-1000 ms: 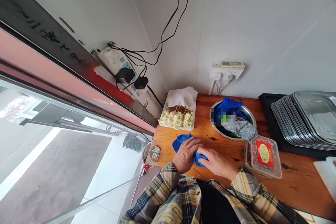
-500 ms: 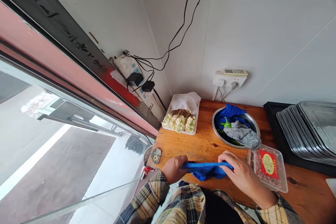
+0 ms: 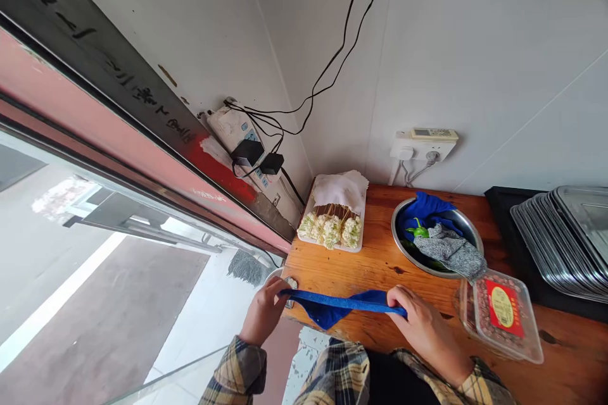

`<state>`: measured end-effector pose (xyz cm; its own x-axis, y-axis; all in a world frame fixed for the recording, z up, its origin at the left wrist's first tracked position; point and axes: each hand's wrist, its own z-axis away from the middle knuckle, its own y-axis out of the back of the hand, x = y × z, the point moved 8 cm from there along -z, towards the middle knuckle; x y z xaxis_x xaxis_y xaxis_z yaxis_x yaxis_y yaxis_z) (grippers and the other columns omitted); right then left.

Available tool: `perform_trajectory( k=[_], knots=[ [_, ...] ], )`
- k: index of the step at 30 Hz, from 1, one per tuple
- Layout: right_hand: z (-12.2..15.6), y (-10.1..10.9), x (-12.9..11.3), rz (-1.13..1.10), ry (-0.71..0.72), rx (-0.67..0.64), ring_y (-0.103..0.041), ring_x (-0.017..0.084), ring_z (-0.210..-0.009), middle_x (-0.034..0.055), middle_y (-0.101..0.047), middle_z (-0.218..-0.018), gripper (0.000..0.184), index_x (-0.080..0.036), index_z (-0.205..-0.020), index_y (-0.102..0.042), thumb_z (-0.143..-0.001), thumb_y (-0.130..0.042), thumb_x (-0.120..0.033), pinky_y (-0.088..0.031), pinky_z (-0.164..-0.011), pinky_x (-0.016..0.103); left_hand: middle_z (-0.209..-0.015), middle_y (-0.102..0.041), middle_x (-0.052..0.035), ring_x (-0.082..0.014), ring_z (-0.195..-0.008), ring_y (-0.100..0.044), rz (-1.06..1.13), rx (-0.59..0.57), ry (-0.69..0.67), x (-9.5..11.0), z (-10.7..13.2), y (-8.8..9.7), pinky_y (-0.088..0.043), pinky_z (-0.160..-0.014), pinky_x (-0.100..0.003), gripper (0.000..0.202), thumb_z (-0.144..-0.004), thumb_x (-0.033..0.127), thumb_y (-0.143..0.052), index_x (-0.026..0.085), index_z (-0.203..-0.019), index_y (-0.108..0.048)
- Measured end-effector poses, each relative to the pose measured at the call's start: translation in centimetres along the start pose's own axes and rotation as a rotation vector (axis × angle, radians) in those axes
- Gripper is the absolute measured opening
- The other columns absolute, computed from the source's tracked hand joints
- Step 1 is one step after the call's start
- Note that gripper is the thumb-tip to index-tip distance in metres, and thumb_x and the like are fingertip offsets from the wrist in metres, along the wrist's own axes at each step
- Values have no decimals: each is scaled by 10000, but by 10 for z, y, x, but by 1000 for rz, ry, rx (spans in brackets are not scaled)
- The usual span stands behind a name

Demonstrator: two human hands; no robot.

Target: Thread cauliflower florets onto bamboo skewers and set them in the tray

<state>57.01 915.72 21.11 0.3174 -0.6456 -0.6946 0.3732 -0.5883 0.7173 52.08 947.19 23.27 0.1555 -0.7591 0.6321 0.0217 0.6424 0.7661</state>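
Cloth (image 3: pixel 342 302), bright blue, stretched lengthwise above the near left part of the wooden tabletop (image 3: pixel 375 269), and both hands are on it! Left hand (image 3: pixel 263 313) out by the table's left edge, thumb and fingers closed on one end. Right hand (image 3: pixel 420 323) opposite, fingers curled, thumb in, closed on the other end, no gap in either grip. Between them the upper edge runs almost straight, a narrow band, with a loose corner drooping below; whether that corner meets the wood, I can't tell.

Behind the left fingers, a small flat object (image 3: pixel 293 297) peeks out, partly hidden. Further back, the white tray (image 3: pixel 363 218) with its cauliflower skewers (image 3: pixel 330 231), florets toward the person, a white sheet (image 3: pixel 339 190) over the far end. Right of that, the steel bowl (image 3: pixel 474 228): dark blue fabric (image 3: pixel 430 207), a green pepper (image 3: pixel 418 230) and a speckled grey rag (image 3: pixel 449 250), hanging over the rim toward the red-labelled plastic box (image 3: pixel 506 313). And far right, stacked metal trays (image 3: pixel 553 247)!
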Motion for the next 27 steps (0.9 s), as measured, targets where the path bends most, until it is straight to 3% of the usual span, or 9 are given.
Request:
perform_trajectory(
  k=[3, 6, 9, 14, 16, 18, 22, 24, 27],
  knots=[
    [-17, -9, 3, -160, -105, -22, -634, 153, -654, -30, -584, -739, 80, -253, -809, -453, -837, -473, -181, -468, -660, 274, -586, -609, 9, -159, -534, -587, 77, 71, 193, -20, -16, 14, -466, -558, -287, 147, -802, 286, -512, 214, -806, -640],
    [-36, -20, 2, -316, -159, -43, -655, 145, -611, -38, -603, -705, 52, -247, -809, -454, -845, -485, -224, -478, -622, 253, -538, -624, 19, -172, -526, -619, 284, 155, 334, -38, -34, 25, -479, -515, -278, 161, -772, 318, -529, 197, -839, -611],
    [-53, -28, -1, -396, -138, -36, -668, 156, -622, -31, -610, -686, 83, -243, -822, -455, -873, -487, -301, -488, -612, 254, -611, -658, 5, -159, -564, -629, 394, 235, 274, -39, -61, 41, -514, -555, -280, 165, -756, 322, -544, 184, -831, -594],
    [-67, -26, 19, -327, -168, 16, -657, 158, -624, -8, -623, -733, 112, -240, -875, -474, -895, -465, -350, -490, -610, 269, -609, -605, 17, -132, -543, -570, 287, 227, 125, -21, -107, 53, -473, -537, -252, 184, -788, 345, -545, 183, -845, -611],
    [-72, -26, 20, -179, -124, -45, -652, 176, -689, 1, -639, -766, 55, -245, -857, -505, -866, -493, -297, -489, -655, 292, -660, -616, -3, -140, -586, -572, 194, 185, 9, 1, -119, 47, -470, -571, -263, 177, -812, 318, -529, 182, -857, -633],
    [-78, -27, 12, -55, -77, -120, -649, 200, -766, 8, -664, -804, 46, -250, -854, -541, -810, -546, -238, -490, -714, 324, -742, -643, -32, -157, -671, -589, 100, 83, -146, 33, -124, 29, -478, -651, -286, 170, -832, 269, -512, 188, -861, -658],
    [-100, -26, -36, -52, 59, -107, -614, 240, -1039, 66, -656, -1129, 411, -254, -1142, -528, -745, -631, -227, -475, -876, 364, -801, -666, -47, -192, -800, -587, 1, -194, -428, 100, -105, -26, -457, -803, -342, 164, -836, 196, -518, 228, -858, -677],
    [-108, -32, -55, 24, 65, -114, -648, 258, -960, 86, -691, -1034, 338, -227, -1111, -562, -776, -610, -238, -490, -808, 357, -762, -648, -41, -195, -782, -570, 4, -174, -412, 111, -95, -39, -450, -803, -353, 148, -824, 169, -530, 226, -803, -665],
    [-110, -42, -67, 106, 33, -150, -681, 241, -795, 62, -721, -832, 136, -224, -938, -625, -848, -524, -212, -480, -680, 313, -816, -646, -48, -200, -821, -568, 139, -70, -284, 96, -83, -43, -459, -789, -343, 108, -805, 249, -609, 211, -903, -635]
  ],
)
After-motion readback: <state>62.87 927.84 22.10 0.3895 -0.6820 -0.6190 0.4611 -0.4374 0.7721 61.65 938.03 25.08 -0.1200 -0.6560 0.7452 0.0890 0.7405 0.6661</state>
